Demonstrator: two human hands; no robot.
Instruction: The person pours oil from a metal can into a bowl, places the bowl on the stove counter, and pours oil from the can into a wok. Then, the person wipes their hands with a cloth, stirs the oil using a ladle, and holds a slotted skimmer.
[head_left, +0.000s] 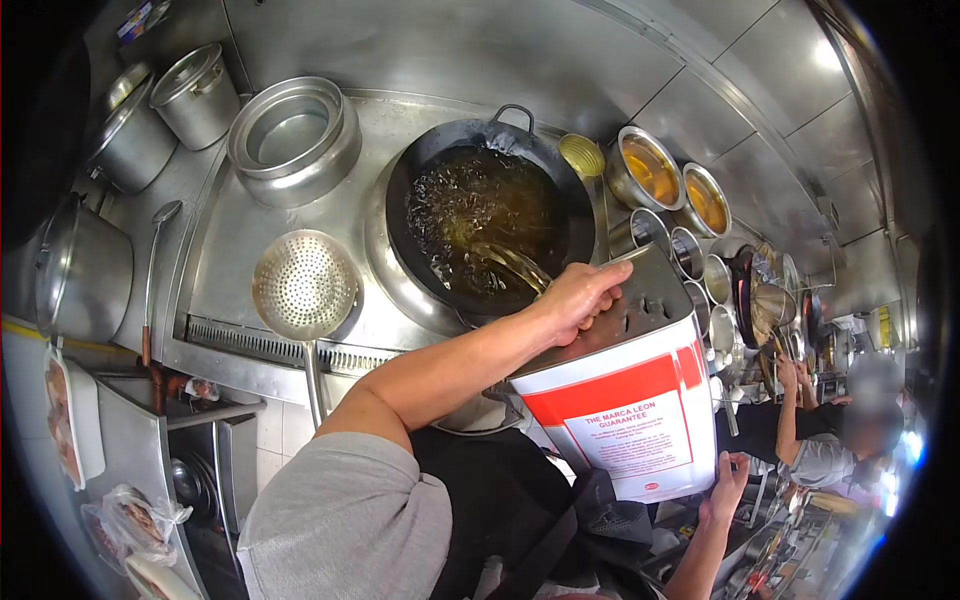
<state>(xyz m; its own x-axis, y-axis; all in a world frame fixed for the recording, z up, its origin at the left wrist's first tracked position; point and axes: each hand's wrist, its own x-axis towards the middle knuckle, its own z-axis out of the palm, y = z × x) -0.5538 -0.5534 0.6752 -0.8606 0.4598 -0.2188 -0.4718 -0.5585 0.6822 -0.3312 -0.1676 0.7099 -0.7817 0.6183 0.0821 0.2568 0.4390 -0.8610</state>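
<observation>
A large rectangular oil tin [610, 430], white with a red band and printed "The Marca Leon Guarantee", is tilted toward a black wok [400, 205]. A stream of golden oil [512, 265] runs from it into the wok, where a dark, rippling pool of oil [485, 205] lies. My left hand [585, 305] is closed at the tin's top [645, 295], its fingers partly hidden. My right hand [727, 488] grips the lower right corner of the tin from below.
Left of the wok lie a perforated skimmer [305, 285] and a wide steel pot [290, 140]. A ladle [158, 240] and lidded pots [190, 95] are farther left. Bowls of orange liquid [650, 170] and a yellow strainer [581, 155] sit right. A co-worker [825, 440] stands at far right.
</observation>
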